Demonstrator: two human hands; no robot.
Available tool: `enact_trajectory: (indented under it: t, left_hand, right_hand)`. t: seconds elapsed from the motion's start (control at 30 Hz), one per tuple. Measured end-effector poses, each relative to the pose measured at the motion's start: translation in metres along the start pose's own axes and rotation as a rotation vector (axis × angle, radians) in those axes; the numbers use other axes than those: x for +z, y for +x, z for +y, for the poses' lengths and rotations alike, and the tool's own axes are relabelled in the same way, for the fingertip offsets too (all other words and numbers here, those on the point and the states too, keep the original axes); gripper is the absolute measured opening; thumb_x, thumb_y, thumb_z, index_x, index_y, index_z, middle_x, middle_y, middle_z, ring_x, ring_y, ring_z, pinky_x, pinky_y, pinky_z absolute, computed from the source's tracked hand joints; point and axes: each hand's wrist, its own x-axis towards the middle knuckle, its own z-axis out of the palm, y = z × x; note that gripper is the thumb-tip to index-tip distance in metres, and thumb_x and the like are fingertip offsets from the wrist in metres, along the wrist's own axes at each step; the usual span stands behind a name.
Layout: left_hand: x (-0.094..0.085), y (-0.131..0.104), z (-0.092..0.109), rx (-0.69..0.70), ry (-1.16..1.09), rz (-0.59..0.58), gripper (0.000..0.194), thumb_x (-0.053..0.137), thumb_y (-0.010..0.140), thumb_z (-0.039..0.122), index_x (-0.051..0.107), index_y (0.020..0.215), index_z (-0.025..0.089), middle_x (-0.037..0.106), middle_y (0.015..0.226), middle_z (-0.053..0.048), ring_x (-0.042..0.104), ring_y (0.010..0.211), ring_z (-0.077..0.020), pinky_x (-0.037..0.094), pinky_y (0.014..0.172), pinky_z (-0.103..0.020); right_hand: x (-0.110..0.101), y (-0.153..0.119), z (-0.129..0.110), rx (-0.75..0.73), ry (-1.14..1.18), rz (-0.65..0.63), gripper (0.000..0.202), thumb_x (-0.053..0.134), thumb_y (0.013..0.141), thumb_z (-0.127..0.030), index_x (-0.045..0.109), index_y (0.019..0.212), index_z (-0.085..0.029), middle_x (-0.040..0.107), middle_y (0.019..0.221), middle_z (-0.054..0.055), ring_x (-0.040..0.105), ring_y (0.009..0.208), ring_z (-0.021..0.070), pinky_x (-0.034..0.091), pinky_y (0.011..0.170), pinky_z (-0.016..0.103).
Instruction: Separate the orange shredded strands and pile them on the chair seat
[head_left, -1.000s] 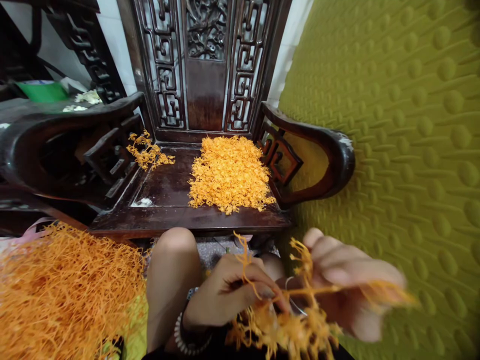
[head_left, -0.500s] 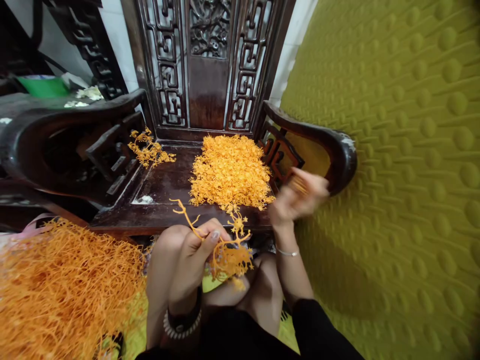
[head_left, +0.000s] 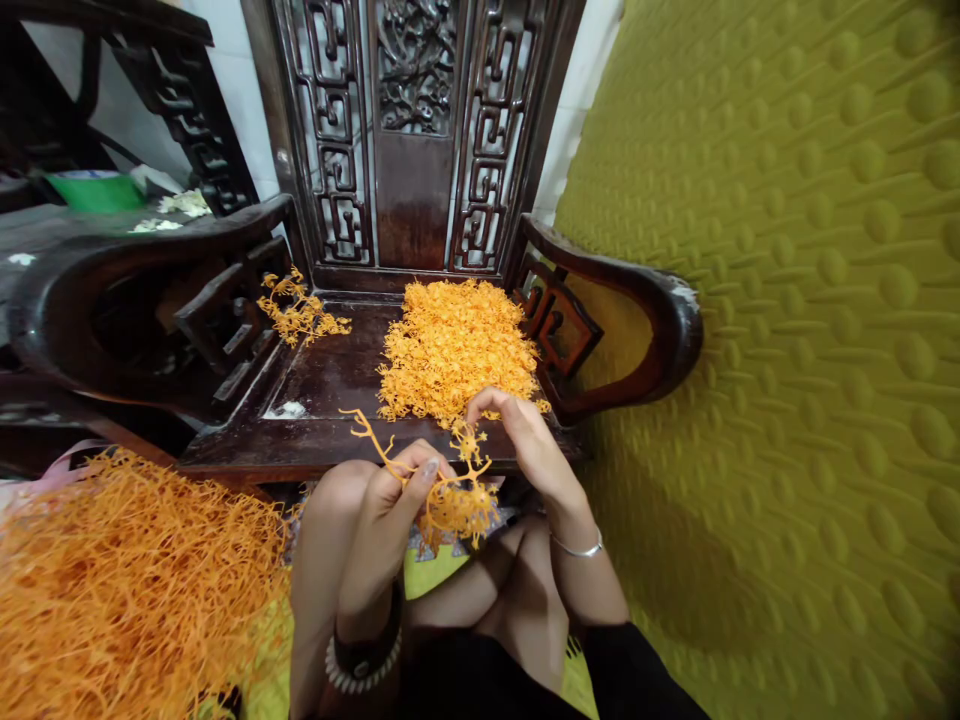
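An orange plastic branch (head_left: pixel 453 480) is pinched between the thumb and fingers of my left hand (head_left: pixel 394 520), over my lap. Its bare forked stem points up and left, and small star-shaped tips cluster at its other end. My right hand (head_left: pixel 525 440) is at the upper tips of that branch, its fingers curled inward. Whatever those fingers grip, if anything, is hidden. Just behind, a pile of small orange plastic pieces (head_left: pixel 457 345) lies on the seat of a dark wooden chair (head_left: pixel 330 365).
A small clump of orange branches (head_left: pixel 296 310) lies at the seat's left side. A big heap of orange branches (head_left: pixel 142 580) fills the lower left. Curved armrests flank the seat; a textured yellow-green surface (head_left: pixel 787 350) rises at right. A green bowl (head_left: pixel 97 190) stands at far left.
My right hand has come in from the right armrest to the tips of the branch. My left hand keeps its hold on the branch. The view has shifted slightly.
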Motion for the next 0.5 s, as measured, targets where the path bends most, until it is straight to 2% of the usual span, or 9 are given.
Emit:
enact_trajectory:
  t: [0.1, 0.2, 0.33, 0.43, 0.5]
  left_hand:
    - [0.001, 0.0, 0.002, 0.026, 0.029, -0.021, 0.027, 0.05, 0.094, 0.03, 0.059, 0.07, 0.021, 0.05, 0.067, 0.001, 0.045, 0.063, -0.0147, 0.04, 0.064, -0.022]
    - [0.0, 0.001, -0.008, 0.028, -0.057, -0.1, 0.028, 0.05, 0.095, 0.032, 0.057, 0.071, 0.021, 0.052, 0.07, 0.001, 0.048, 0.069, -0.015, 0.041, 0.068, -0.022]
    - [0.001, 0.002, -0.021, -0.047, -0.18, -0.292, 0.034, 0.053, 0.094, 0.042, 0.054, 0.07, 0.019, 0.049, 0.063, 0.002, 0.043, 0.06, -0.0127, 0.036, 0.058, -0.023]
    - [0.008, -0.001, -0.02, 0.026, -0.24, -0.438, 0.039, 0.054, 0.093, 0.049, 0.058, 0.07, 0.017, 0.053, 0.063, 0.001, 0.045, 0.059, -0.0119, 0.036, 0.058, -0.023]
    - [0.014, -0.007, -0.019, 0.1, -0.279, -0.536, 0.038, 0.056, 0.092, 0.048, 0.061, 0.072, 0.016, 0.055, 0.063, -0.001, 0.047, 0.058, -0.0115, 0.036, 0.056, -0.023]
  right_hand:
    - [0.003, -0.011, -0.017, 0.021, -0.031, -0.105, 0.044, 0.049, 0.093, -0.057, 0.057, 0.076, -0.018, 0.051, 0.066, -0.001, 0.047, 0.059, 0.0098, 0.04, 0.055, 0.023]
    - [0.003, -0.021, -0.023, 0.051, -0.043, -0.066, 0.028, 0.064, 0.088, -0.04, 0.058, 0.075, -0.017, 0.052, 0.065, -0.002, 0.045, 0.054, 0.0075, 0.036, 0.049, 0.021]
    - [0.002, -0.038, -0.027, 0.02, 0.161, 0.118, 0.023, 0.065, 0.088, -0.037, 0.06, 0.076, -0.018, 0.049, 0.057, -0.005, 0.036, 0.043, 0.0059, 0.03, 0.042, 0.022]
    - [0.008, -0.047, -0.041, -0.178, 0.206, 0.356, 0.026, 0.064, 0.088, -0.036, 0.056, 0.069, -0.019, 0.043, 0.052, -0.006, 0.035, 0.043, 0.0073, 0.033, 0.048, 0.025]
    - [0.011, -0.049, -0.054, -0.353, 0.177, 0.436, 0.029, 0.061, 0.089, -0.032, 0.052, 0.065, -0.019, 0.042, 0.048, -0.007, 0.035, 0.04, 0.0065, 0.035, 0.052, 0.027]
